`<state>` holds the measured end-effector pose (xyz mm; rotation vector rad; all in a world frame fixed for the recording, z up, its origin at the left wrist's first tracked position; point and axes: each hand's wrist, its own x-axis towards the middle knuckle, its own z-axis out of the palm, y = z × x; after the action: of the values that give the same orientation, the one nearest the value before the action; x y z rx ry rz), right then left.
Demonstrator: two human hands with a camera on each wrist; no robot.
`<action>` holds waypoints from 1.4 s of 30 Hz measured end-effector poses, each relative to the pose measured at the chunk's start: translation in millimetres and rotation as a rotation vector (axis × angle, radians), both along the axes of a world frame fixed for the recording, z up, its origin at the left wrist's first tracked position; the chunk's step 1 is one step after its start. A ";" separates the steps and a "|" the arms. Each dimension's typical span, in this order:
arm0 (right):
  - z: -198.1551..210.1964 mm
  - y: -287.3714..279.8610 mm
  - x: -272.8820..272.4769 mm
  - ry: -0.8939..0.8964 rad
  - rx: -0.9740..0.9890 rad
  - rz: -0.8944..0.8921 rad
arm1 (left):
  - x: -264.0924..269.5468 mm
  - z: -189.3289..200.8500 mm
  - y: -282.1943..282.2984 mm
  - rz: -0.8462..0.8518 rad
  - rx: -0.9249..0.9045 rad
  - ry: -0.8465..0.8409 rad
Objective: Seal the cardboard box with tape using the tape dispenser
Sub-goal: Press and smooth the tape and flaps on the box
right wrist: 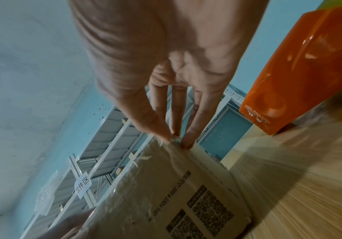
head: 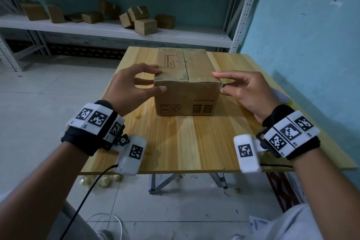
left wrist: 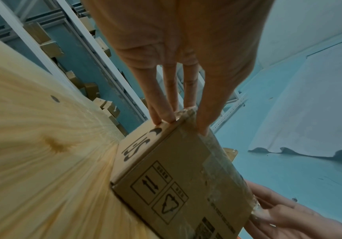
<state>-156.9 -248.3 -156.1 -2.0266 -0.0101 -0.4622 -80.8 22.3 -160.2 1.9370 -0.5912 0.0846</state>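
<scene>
Cardboard box [head: 188, 91] sits on wooden table [head: 194, 142] before white shelving [head: 116, 31].

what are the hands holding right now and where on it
Both hold the cardboard box: the left hand grips its near upper left corner, thumb on the front face; the right hand pinches the near upper right corner.

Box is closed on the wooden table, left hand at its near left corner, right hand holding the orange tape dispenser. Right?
Not the last part. The right hand does not hold the orange tape dispenser; it pinches the box at its near right top corner. The dispenser stands on the table beside it, per the right wrist view. The rest holds, left hand included.
</scene>
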 end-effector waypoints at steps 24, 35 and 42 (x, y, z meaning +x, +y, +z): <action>0.0 -18.2 -0.4 -0.005 -0.072 0.210 | -0.8 1.2 -2.7 0.034 -0.113 0.055; -2.0 -16.2 2.1 -0.066 -0.136 0.164 | -0.4 -0.3 -4.2 0.055 -0.130 0.055; -4.1 -12.8 -0.2 -0.096 -0.202 0.123 | -0.8 -1.1 -6.3 0.059 -0.168 0.086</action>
<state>-157.1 -261.1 -160.2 -2.1842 -0.2484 -0.4965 -81.7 16.0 -161.4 1.7860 -0.4549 0.0851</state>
